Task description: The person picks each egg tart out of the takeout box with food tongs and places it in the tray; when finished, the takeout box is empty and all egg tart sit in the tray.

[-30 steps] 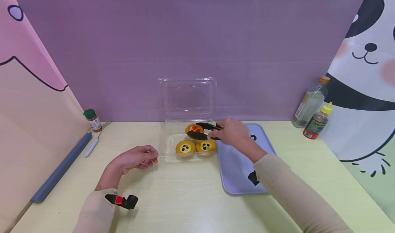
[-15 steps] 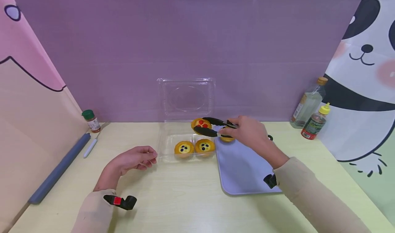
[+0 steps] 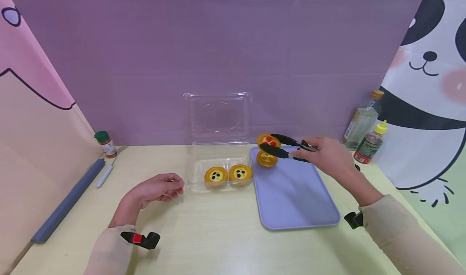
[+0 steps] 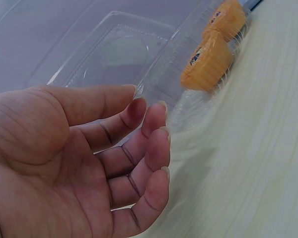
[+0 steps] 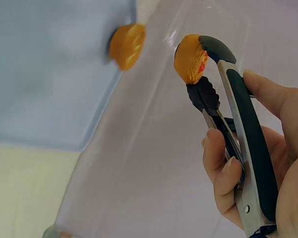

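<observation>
My right hand (image 3: 331, 155) grips black-and-silver tongs (image 5: 248, 134). Between the tong tips is a tart with red fruit pieces (image 3: 263, 138), held up over the far left part of the lilac tray (image 3: 298, 206). Below it on that tray lies a tart with an orange-coloured top (image 3: 267, 160). A clear plastic clamshell container (image 3: 200, 166) stands to the tray's left, lid raised. Two tarts with dark berries, the left one (image 3: 216, 176) and the right one (image 3: 240, 172), sit along its front. My left hand (image 3: 160, 188) pinches the container's left front edge between thumb and index finger.
A tall clear bottle (image 3: 362, 123) and a yellow-capped bottle (image 3: 370, 143) stand at the back right. On the left are a green-lidded jar (image 3: 105, 143), a fork with a pale handle (image 3: 105, 176) and a long blue roll (image 3: 69, 202). A purple cloth (image 3: 218, 44) hangs behind.
The tongs have lifted the red-fruit tart out of the container and carried it right, over the tray. The orange-topped tart on the tray has come into view. My left hand stays at the container.
</observation>
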Available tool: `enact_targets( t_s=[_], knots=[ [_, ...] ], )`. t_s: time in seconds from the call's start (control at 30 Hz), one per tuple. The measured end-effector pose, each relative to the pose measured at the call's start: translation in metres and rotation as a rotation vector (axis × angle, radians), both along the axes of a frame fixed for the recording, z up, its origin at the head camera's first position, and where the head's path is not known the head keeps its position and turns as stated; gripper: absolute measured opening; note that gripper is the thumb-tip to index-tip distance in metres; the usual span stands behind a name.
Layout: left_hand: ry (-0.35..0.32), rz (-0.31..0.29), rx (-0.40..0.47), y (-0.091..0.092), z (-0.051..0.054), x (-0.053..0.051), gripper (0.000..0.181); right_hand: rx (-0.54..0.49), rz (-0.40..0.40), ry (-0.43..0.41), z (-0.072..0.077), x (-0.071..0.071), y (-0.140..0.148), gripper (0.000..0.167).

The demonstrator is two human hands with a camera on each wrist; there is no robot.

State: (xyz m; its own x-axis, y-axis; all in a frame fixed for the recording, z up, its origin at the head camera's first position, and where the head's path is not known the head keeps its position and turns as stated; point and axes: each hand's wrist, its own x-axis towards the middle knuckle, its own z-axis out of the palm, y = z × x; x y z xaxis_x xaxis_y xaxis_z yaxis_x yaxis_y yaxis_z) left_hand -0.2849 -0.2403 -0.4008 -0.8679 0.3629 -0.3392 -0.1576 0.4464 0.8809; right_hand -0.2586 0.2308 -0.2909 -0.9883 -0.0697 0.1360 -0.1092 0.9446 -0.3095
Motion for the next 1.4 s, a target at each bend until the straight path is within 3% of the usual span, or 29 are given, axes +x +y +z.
enact_targets(
  t_s=[0.53,1.0,1.4],
  knots=[
    [0.002,-0.005,-0.006,0.000,0.001,0.000,0.032,0.058,-0.103,-0.056,-0.030,-0.002,0.055,0.087],
    [0.001,-0.012,0.006,0.000,-0.002,-0.001,0.032,0.092,-0.116,-0.105,-0.050,-0.018,0.060,0.079],
    [0.008,-0.014,0.005,0.000,0.000,0.001,0.032,0.068,-0.118,-0.115,-0.053,-0.018,0.060,0.082]
  ],
)
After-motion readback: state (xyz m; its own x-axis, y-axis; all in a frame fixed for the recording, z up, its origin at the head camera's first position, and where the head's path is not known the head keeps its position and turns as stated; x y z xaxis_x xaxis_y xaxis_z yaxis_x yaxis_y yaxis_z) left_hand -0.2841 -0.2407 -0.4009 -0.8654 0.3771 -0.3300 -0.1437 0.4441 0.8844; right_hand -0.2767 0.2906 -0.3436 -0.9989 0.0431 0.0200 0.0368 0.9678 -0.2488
